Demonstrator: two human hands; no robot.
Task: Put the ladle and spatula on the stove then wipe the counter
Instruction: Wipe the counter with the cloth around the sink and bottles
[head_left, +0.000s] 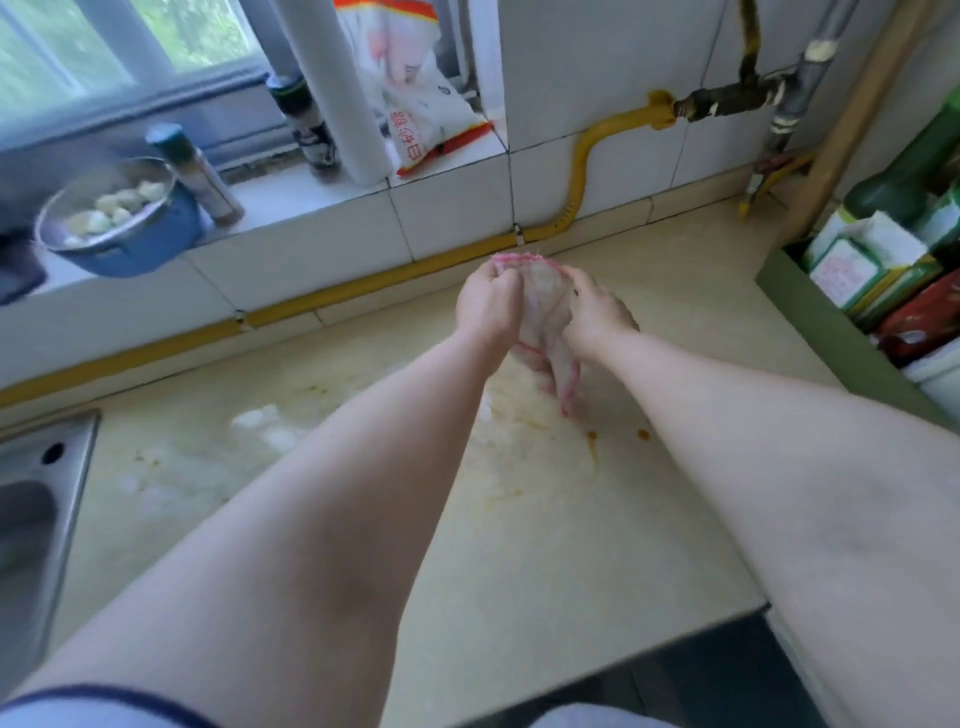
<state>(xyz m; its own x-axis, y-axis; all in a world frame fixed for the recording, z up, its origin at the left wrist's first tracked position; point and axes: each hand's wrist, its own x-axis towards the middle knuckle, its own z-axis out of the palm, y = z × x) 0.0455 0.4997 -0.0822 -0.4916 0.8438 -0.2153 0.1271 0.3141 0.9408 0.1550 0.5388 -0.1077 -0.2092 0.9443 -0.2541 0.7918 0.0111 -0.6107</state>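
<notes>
Along the bottom of the frame, two bare forearms reach forward over the beige counter (545, 545), which carries orange smears and wet white patches near its middle. At centre frame the left hand (488, 306) and right hand (597, 312) are both closed around a bunched pink-edged dishcloth (545, 312), its loose end hanging down toward the counter. A steel sink (47, 499) shows at lower left. Farther back, a yellow gas pipe (363, 283) runs along the white-tiled wall; on the windowsill at upper left sits a blue pot (150, 244). Ladle, spatula and stove are out of view.
</notes>
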